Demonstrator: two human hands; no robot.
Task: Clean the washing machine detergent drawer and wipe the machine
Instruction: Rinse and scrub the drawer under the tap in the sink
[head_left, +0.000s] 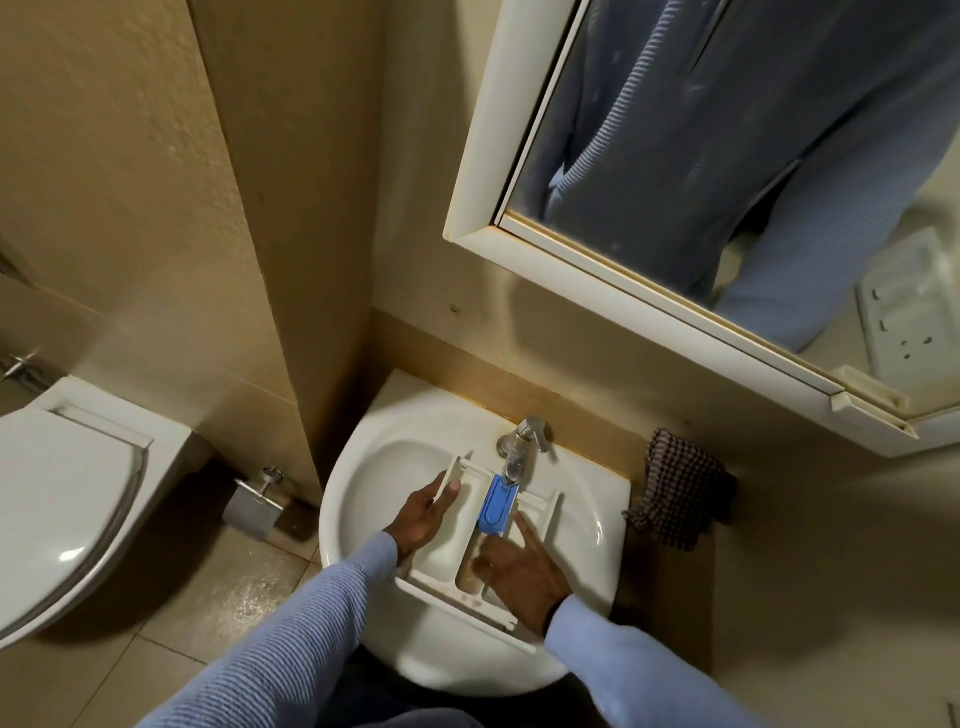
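Note:
A white detergent drawer (441, 545) with a blue insert (497, 506) lies across the white sink basin (363, 467), its far end under the chrome tap (522, 441). My left hand (423, 514) grips the drawer's left wall, thumb over its top edge. My right hand (519, 566) rests inside the drawer's right compartments, index finger stretched out toward the blue insert. That hand looks slightly blurred. Whether water runs from the tap I cannot tell.
A checked cloth (680, 488) lies bunched on the ledge right of the sink. A white-framed mirror (727, 208) hangs above it. A toilet (67, 504) with closed lid stands to the left, a paper holder (254, 509) on the wall between.

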